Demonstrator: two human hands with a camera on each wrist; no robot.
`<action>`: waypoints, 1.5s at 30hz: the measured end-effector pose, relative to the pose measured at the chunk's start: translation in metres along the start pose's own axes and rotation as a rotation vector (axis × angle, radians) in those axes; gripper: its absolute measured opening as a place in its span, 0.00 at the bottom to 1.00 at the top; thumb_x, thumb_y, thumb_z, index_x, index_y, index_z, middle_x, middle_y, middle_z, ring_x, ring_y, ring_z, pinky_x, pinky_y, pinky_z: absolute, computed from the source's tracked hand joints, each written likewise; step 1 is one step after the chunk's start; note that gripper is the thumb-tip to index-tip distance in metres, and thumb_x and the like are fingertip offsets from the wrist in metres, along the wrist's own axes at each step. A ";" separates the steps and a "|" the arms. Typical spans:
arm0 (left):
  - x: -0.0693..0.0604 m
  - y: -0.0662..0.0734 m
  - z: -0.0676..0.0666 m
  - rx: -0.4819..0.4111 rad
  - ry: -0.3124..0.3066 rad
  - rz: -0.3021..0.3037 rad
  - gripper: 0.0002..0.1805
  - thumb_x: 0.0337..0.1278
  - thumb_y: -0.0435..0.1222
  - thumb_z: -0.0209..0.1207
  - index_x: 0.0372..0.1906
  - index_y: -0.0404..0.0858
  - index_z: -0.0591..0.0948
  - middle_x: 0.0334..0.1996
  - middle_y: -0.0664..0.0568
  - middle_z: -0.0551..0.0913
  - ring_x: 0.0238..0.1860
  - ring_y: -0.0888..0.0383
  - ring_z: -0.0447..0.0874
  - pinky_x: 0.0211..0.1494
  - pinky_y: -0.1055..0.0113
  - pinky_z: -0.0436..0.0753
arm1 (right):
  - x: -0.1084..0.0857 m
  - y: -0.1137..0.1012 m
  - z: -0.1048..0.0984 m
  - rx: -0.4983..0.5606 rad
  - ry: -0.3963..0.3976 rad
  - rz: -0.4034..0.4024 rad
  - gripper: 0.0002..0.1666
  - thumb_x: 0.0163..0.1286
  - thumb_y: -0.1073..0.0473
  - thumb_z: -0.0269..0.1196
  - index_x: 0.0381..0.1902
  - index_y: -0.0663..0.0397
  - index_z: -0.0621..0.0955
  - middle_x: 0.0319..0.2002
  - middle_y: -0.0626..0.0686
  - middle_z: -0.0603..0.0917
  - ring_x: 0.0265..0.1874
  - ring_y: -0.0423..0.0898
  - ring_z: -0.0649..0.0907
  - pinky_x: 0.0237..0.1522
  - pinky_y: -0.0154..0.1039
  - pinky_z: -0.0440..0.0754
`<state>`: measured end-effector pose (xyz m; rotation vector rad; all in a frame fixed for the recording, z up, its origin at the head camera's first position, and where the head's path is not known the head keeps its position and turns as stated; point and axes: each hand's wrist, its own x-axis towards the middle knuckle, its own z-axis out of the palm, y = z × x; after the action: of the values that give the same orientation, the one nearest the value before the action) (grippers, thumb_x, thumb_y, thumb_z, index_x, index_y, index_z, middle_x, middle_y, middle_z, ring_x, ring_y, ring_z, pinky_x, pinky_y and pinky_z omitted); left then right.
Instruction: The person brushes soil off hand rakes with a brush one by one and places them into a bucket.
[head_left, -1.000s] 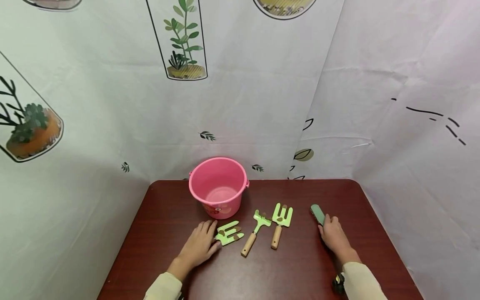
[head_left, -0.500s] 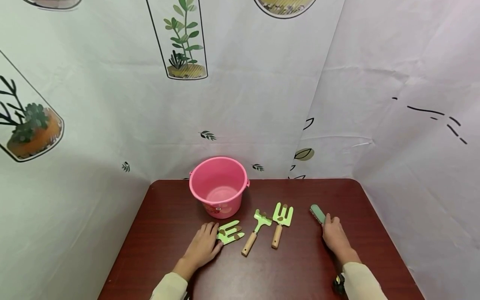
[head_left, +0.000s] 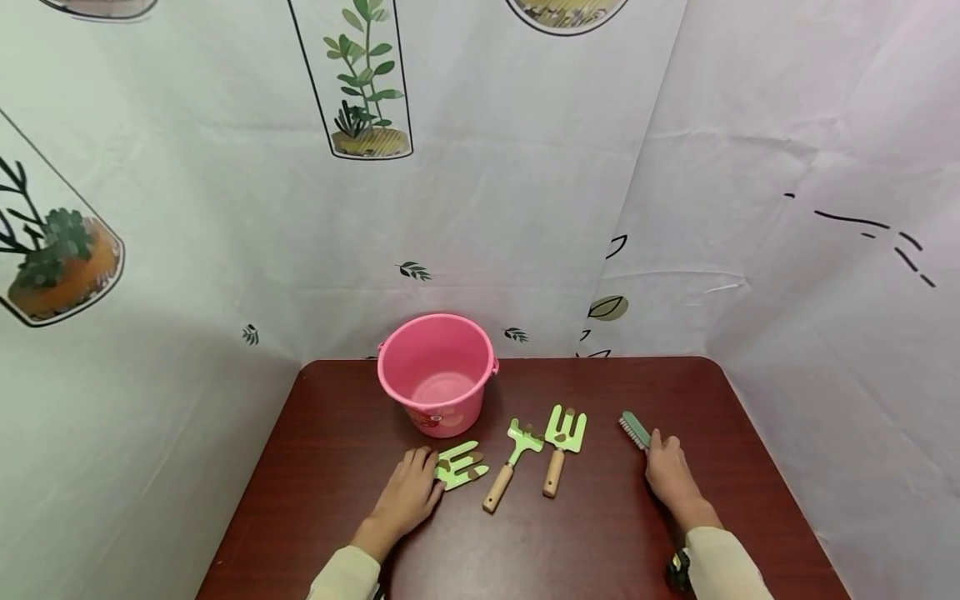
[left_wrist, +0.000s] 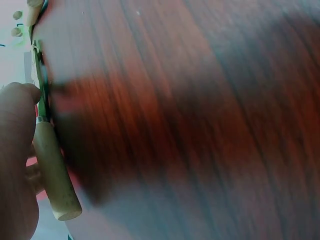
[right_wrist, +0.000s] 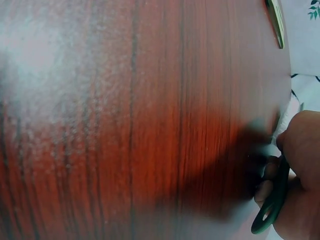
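Observation:
In the head view my left hand (head_left: 405,493) holds a small garden fork (head_left: 454,477) with light-green prongs and brown patches. The left wrist view shows its wooden handle (left_wrist: 54,172) between thumb and fingers; from above, the hand hides that handle. On the right side of the table, my right hand (head_left: 670,477) grips a green brush (head_left: 635,428) whose pale bristles face left. Its dark green handle (right_wrist: 276,197), with a hole near the end, shows in the right wrist view.
A pink bucket (head_left: 474,390) stands upright behind the left hand. Between the hands lie a small green hand rake (head_left: 512,463) and another green garden fork (head_left: 556,458), both wooden-handled. Patterned cloth walls (head_left: 510,217) border the dark red table (head_left: 585,550).
My left hand has shifted slightly right along the garden fork. The brush in my right hand has turned a little, showing more of its bristles. The bucket and loose tools have stayed put.

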<state>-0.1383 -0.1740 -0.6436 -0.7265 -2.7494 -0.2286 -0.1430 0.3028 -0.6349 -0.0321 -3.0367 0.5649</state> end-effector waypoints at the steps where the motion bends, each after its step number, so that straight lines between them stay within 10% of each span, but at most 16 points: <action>1: 0.000 0.000 0.000 0.002 0.006 0.002 0.25 0.60 0.42 0.69 0.55 0.28 0.81 0.52 0.37 0.80 0.55 0.41 0.78 0.56 0.49 0.81 | 0.000 0.000 0.000 -0.004 0.013 -0.009 0.27 0.76 0.70 0.52 0.65 0.89 0.64 0.43 0.81 0.71 0.38 0.74 0.79 0.44 0.64 0.81; 19: -0.007 -0.008 0.006 0.024 0.162 0.061 0.19 0.51 0.36 0.74 0.45 0.29 0.84 0.43 0.40 0.80 0.43 0.43 0.78 0.44 0.53 0.81 | -0.002 0.004 0.001 0.013 0.044 -0.031 0.26 0.76 0.71 0.53 0.64 0.89 0.65 0.40 0.78 0.72 0.35 0.71 0.79 0.43 0.64 0.81; 45: -0.010 -0.012 0.005 0.061 0.160 -0.023 0.12 0.57 0.34 0.69 0.39 0.36 0.77 0.34 0.46 0.75 0.37 0.45 0.74 0.35 0.56 0.69 | -0.002 0.005 0.000 0.041 -0.048 0.012 0.28 0.78 0.68 0.50 0.68 0.87 0.62 0.44 0.79 0.71 0.42 0.72 0.79 0.50 0.64 0.78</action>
<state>-0.1374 -0.1877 -0.6524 -0.6322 -2.6018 -0.1978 -0.1404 0.3076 -0.6365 -0.0362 -3.0725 0.6382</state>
